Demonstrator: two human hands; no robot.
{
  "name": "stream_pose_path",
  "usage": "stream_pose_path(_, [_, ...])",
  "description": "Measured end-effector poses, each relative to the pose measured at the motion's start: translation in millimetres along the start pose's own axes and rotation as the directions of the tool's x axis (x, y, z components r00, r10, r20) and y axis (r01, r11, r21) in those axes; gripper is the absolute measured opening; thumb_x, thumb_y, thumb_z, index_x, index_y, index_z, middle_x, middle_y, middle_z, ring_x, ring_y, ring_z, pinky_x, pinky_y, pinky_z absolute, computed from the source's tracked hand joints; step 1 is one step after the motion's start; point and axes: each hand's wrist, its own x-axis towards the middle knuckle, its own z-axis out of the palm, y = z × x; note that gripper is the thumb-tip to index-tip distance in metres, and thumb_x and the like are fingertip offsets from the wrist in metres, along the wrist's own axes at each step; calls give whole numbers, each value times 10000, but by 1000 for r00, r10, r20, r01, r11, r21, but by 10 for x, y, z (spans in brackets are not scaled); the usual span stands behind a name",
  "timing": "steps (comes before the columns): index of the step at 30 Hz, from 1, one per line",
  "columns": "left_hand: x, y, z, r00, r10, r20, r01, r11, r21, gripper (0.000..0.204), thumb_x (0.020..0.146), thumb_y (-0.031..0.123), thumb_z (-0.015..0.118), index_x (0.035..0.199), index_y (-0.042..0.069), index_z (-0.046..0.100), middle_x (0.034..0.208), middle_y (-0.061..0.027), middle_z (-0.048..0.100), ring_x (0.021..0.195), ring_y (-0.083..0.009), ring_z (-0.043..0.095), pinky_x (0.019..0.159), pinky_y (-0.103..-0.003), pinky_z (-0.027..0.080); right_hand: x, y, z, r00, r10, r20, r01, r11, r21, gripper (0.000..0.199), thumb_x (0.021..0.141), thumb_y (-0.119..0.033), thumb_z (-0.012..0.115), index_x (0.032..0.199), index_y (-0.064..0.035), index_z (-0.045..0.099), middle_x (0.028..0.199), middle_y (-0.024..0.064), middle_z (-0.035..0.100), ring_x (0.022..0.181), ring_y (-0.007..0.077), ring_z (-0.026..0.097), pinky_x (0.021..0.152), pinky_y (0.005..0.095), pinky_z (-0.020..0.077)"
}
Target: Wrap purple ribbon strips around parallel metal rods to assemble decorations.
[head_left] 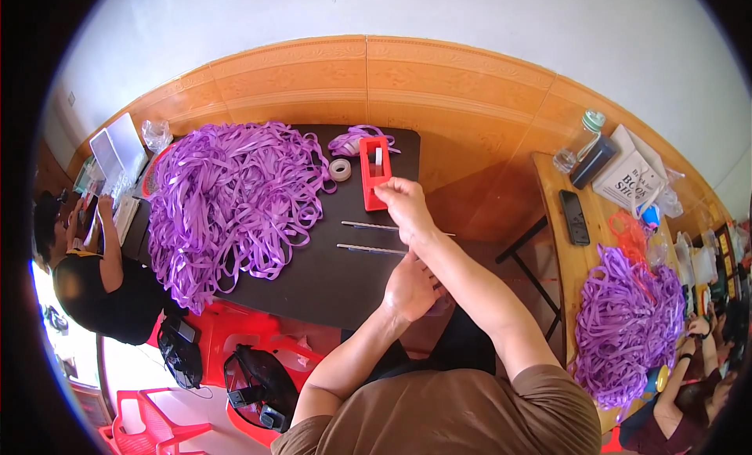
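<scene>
My right hand [406, 207] reaches over the dark table to the near end of a red tape dispenser [366, 181]. Its thumb and fingers are pinched together there; what lies between them is too small to make out. Closer to my body, my left hand [411, 292] sits under the right forearm at the table edge, its fingers curled. Whatever it holds is hidden, though a bit of purple [440, 305] shows below the fingers. Two thin metal rods [366, 249] lie on the table left of my hands, their right ends running behind my right arm and left hand.
A large heap of purple ribbon [235, 204] covers the table's left side. A tape roll [340, 170] and a small ribbon bundle [360, 140] lie by the dispenser. Another ribbon heap [627, 322] and a phone [574, 217] are on the wooden table at right. People work at both sides.
</scene>
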Motion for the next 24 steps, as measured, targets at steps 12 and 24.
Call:
stream_pose_path(12, [48, -37, -93, 999, 32, 32, -31, 999, -34, 453, 1000, 381, 268, 1247, 47, 449, 1228, -121, 538, 1149, -279, 498, 1012, -446, 352, -152, 200, -139, 973, -228, -34, 190, 875, -446, 105, 740, -53, 717, 693, 13, 650, 934, 154, 619, 1098, 289, 545, 866, 376, 417])
stream_pose_path(24, [37, -22, -99, 999, -39, -25, 40, 998, 38, 633, 954, 507, 364, 1310, -17, 365, 1346, -149, 434, 1242, -275, 408, 1015, -407, 300, 54, 470, -477, 911, -372, 177, 378, 584, -718, 64, 655, -66, 664, 610, -68, 619, 928, 102, 595, 903, 337, 541, 724, 457, 444])
